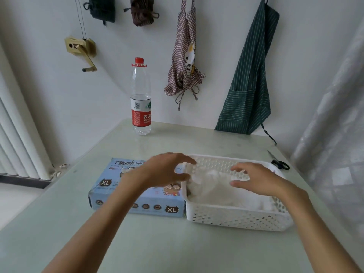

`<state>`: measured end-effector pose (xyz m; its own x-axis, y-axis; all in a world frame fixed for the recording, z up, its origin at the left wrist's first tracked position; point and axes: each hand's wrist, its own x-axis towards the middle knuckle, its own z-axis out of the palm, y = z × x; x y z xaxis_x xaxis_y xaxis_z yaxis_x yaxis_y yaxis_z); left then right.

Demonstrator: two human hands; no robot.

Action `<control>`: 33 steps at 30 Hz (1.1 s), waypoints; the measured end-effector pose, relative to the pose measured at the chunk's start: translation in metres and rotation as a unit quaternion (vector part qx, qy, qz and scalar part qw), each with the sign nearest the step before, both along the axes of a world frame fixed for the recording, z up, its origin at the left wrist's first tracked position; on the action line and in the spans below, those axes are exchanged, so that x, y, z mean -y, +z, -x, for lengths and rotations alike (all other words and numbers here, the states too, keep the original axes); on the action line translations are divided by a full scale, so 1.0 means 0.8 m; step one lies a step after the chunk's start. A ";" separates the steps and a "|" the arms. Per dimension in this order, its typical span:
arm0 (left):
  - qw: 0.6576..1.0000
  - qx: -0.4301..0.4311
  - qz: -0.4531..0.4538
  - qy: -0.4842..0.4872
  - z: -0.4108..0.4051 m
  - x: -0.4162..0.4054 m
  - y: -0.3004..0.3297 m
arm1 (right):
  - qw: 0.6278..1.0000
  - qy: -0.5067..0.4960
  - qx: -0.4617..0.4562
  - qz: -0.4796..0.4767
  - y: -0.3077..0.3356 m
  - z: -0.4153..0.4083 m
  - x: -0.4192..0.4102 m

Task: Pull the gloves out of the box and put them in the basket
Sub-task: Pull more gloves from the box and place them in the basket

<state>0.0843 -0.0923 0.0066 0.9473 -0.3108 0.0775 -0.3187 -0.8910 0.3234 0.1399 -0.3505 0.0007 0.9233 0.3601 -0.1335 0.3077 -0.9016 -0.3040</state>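
honestly both hands (167, 170) (254, 180) are hovering spread and empty, left one sitting nearer the box (122, 196), gloves (216, 186) piling in the basket (236, 217).

Left grip (167, 170), right grip (254, 179): fingers spread (empty).

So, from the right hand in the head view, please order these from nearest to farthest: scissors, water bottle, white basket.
From the right hand:
1. White basket, directly under the hand.
2. Scissors, beyond the basket's far right corner.
3. Water bottle, far left by the wall.
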 end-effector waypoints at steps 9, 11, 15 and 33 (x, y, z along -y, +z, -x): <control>0.962 0.016 0.140 0.233 0.003 -0.093 -0.044 | 0.969 0.047 0.189 -0.154 -0.034 0.049 -0.179; 0.970 0.013 0.110 0.218 0.000 -0.098 -0.044 | 0.970 0.046 0.195 -0.136 -0.036 0.047 -0.194; 0.973 -0.006 0.115 0.202 0.000 -0.118 -0.030 | 0.973 0.026 0.185 -0.137 -0.028 0.045 -0.202; 0.955 0.001 0.109 0.275 0.013 -0.151 -0.022 | 0.940 -0.001 0.164 -0.298 -0.025 0.027 -0.182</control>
